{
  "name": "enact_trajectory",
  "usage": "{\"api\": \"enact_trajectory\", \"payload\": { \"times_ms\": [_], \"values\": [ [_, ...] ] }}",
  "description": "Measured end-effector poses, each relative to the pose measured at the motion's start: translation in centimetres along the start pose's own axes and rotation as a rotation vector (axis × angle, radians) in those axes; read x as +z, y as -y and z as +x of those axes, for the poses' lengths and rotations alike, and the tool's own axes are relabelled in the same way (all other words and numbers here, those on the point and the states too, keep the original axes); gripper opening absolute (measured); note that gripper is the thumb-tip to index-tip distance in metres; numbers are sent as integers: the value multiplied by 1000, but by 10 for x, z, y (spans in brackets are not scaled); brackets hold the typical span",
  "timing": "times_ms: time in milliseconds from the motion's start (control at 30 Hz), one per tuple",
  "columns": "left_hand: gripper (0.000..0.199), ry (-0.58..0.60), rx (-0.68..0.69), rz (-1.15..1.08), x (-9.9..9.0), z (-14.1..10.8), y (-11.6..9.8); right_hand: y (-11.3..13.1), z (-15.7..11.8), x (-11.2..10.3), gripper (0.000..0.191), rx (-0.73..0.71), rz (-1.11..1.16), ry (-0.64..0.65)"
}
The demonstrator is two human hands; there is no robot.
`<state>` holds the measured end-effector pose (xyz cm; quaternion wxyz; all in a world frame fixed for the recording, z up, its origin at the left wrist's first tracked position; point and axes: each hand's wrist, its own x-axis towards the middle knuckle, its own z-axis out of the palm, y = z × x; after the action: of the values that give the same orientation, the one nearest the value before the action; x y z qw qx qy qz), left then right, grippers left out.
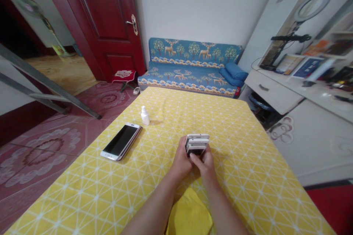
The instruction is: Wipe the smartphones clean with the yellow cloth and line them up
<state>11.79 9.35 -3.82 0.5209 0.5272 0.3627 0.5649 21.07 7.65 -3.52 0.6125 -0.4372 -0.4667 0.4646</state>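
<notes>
Above the middle of the table, a stack of several white-edged smartphones (197, 142) is held between my two hands. My left hand (181, 158) is closed around the stack's left side. On the right side, my right hand (204, 159) grips it, the thumb lying over the near end of the top phone. A yellow cloth (190, 213) lies between my forearms. To the left, a white smartphone (121, 141) with a dark screen lies face up on the table, with what looks like another phone beneath it. Behind that stands a small white spray bottle (145, 115).
The table has a yellow patterned tablecloth (237, 191). Beyond its far edge stands a blue sofa (190, 69). At right is a white cabinet (311, 143) with a ring light (313, 5) on it. A red door (104, 14), small stool (125, 76) and metal ladder legs (55, 80) are at left.
</notes>
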Motion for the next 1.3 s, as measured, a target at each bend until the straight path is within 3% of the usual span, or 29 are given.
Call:
{"api": "enact_trajectory", "payload": {
  "times_ms": [233,500,933,1167,1300],
  "values": [
    [53,10,12,82,-7,0,-4,1,2,-5,38,27,15,-12],
    [51,23,18,-34,-4,1,-9,-6,5,-9,45,37,47,13],
    [55,-21,41,43,-4,0,-7,-14,7,-10,42,45,38,-33],
    [55,-109,-51,7,-10,6,0,-18,10,-11,50,66,-4,-11],
    [64,-130,-194,-44,-24,7,-5,-17,10,-11,51,60,-77,-27]
  ]
}}
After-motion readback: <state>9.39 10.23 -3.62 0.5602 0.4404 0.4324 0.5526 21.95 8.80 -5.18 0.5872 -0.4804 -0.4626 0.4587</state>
